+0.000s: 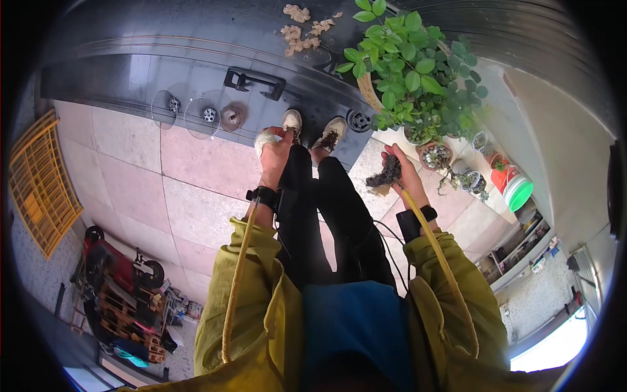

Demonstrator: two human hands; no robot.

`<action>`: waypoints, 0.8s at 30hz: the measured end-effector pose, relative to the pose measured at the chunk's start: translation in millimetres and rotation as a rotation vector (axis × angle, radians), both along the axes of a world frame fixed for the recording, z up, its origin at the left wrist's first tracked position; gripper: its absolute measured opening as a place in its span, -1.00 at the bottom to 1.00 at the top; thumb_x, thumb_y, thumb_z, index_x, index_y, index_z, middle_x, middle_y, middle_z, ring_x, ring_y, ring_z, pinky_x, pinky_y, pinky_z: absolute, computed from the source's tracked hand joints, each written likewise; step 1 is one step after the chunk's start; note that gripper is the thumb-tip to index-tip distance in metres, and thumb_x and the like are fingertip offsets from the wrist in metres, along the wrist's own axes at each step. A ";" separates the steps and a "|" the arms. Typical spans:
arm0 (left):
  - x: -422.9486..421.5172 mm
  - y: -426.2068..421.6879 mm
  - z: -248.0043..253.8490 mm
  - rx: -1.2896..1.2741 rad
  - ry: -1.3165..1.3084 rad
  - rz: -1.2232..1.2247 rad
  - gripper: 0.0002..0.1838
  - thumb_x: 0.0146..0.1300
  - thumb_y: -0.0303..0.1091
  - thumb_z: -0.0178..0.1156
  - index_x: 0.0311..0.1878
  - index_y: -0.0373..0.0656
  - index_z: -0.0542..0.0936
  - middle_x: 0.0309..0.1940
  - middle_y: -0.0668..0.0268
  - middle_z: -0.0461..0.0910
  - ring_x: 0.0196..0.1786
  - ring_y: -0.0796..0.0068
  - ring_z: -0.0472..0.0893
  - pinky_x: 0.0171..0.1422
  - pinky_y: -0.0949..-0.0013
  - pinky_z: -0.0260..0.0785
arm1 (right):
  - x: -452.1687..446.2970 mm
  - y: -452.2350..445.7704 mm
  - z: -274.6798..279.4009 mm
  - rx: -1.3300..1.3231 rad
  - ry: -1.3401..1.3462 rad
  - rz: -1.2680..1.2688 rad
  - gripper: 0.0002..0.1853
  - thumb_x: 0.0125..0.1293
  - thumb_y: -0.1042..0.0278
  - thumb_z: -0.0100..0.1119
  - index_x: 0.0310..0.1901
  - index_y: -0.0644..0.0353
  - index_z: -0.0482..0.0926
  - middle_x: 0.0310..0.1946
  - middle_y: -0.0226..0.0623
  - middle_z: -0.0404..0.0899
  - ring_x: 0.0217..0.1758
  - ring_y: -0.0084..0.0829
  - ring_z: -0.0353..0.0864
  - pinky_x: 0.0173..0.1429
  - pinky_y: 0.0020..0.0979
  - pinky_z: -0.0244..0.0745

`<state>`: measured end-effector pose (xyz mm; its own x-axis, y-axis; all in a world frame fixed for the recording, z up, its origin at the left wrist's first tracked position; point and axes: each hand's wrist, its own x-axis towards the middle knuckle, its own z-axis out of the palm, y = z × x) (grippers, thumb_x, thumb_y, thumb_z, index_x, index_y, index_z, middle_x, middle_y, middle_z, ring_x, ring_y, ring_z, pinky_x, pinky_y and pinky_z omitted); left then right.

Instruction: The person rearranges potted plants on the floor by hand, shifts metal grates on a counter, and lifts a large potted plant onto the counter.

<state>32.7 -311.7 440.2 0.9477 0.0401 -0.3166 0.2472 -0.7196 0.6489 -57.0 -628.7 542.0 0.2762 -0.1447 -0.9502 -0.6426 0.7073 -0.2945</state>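
My left hand [274, 155] is closed around a whitish wad [263, 140], just in front of my left knee; its material I cannot make out. My right hand [409, 178] holds a dark grey, fuzzy-looking clump [386, 172] in its fingers, with a pale bit beneath it. That clump hangs over the tiled floor, near the potted plants. Both wrists carry black bands, and a yellow cord runs along each sleeve.
A large leafy plant [418, 65] stands ahead on the right, with small pots [436, 155] and an orange-and-green bucket [516, 186] beside it. Ginger-like pieces [300, 39] lie on the dark surface ahead. A yellow rack [46, 186] and a red scooter [111, 261] are left.
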 end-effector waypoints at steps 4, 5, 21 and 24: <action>-27.7 11.6 6.1 0.020 0.084 -0.088 -0.35 0.02 -0.20 0.41 0.21 -0.21 0.55 0.19 -0.26 0.43 0.36 -0.10 0.36 0.37 0.16 0.27 | -18.3 -7.9 -17.3 0.085 -0.001 -0.129 -0.58 0.28 0.09 0.36 0.01 0.24 0.59 -0.17 -0.26 0.62 -0.18 -0.50 0.58 -0.02 -0.47 0.54; -30.1 14.8 7.5 0.050 0.360 -0.102 -0.14 0.01 -0.20 0.41 0.42 -0.15 0.34 0.35 -0.30 0.25 0.51 -0.14 0.14 0.49 0.17 0.15 | -24.6 -11.6 -19.0 0.088 -0.010 -0.122 -0.59 0.29 0.09 0.36 -0.01 0.25 0.59 -0.18 -0.27 0.61 -0.19 -0.49 0.58 -0.02 -0.47 0.54; -206.1 61.2 -13.9 -0.019 0.151 -0.401 -0.39 0.01 -0.29 0.38 0.20 -0.14 0.52 0.14 0.03 0.53 0.22 0.04 0.51 0.29 0.16 0.37 | -304.8 -68.2 26.5 -0.130 -0.207 -0.393 -0.64 0.38 0.08 0.24 -0.03 0.22 0.55 -0.25 -0.41 0.57 -0.26 -0.57 0.56 -0.12 -0.53 0.55; -275.4 85.2 7.7 -0.006 0.193 -0.271 -0.43 0.02 -0.38 0.34 0.18 -0.11 0.52 0.05 0.06 0.59 0.12 0.07 0.57 0.23 0.20 0.41 | -407.4 -72.5 50.1 -0.165 -0.210 -0.506 -0.62 0.30 0.10 0.35 -0.05 0.21 0.55 -0.22 -0.36 0.58 -0.24 -0.54 0.56 -0.09 -0.52 0.54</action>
<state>-242.6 -226.5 448.0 0.8463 -0.2077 -0.4906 0.1658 -0.7725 0.6130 -464.3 -701.2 592.1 0.3144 -0.4498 -0.8360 -0.1519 0.8454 -0.5120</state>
